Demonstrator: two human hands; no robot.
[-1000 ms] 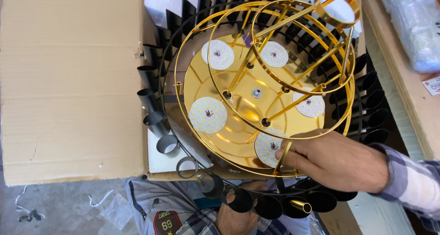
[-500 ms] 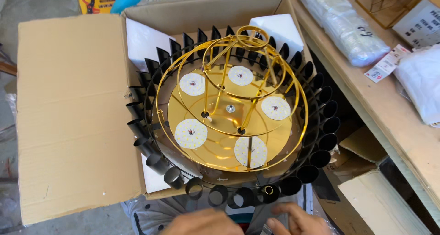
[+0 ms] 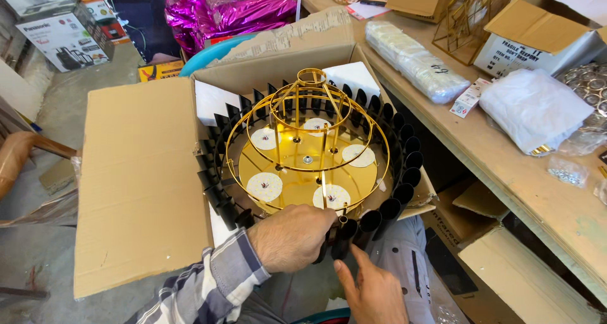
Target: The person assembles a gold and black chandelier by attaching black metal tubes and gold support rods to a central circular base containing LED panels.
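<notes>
The fingers of the left hand [image 3: 292, 237] curl over the near rim of the chandelier frame [image 3: 306, 163], closed around the gold wire and one of the black tubes [image 3: 368, 226] that hang in a ring round it. The right hand [image 3: 374, 292] comes up from below with its fingers loosely spread; one fingertip touches the bottom of a tube and the hand grips nothing. The frame sits in the open mouth of a cardboard box [image 3: 142, 185], resting on white foam blocks [image 3: 212, 103] at the corners.

It looks light for its bulk: thin gold rods bent into stacked hoops, stiff yet likely to bend if squeezed. The mirror-bright gold base plate [image 3: 297, 175] would show marks and feel slick, and the round white LED discs [image 3: 264, 186] on it seem delicate. The tubes appear loosely hung, so they may swing or knock. The safer hold, I judge, is the outer hoop or the rim, with both hands opposite each other, not the upper cage or the tubes.

Further off, to the right, a raw wooden table [image 3: 506, 172] carries a clear bag of white pieces [image 3: 417, 61], a soft white wrapped bundle [image 3: 534, 109], another gold wire frame [image 3: 471, 17] and a carton [image 3: 537, 39]. Behind the box lie shiny pink foil bags [image 3: 234, 5].
</notes>
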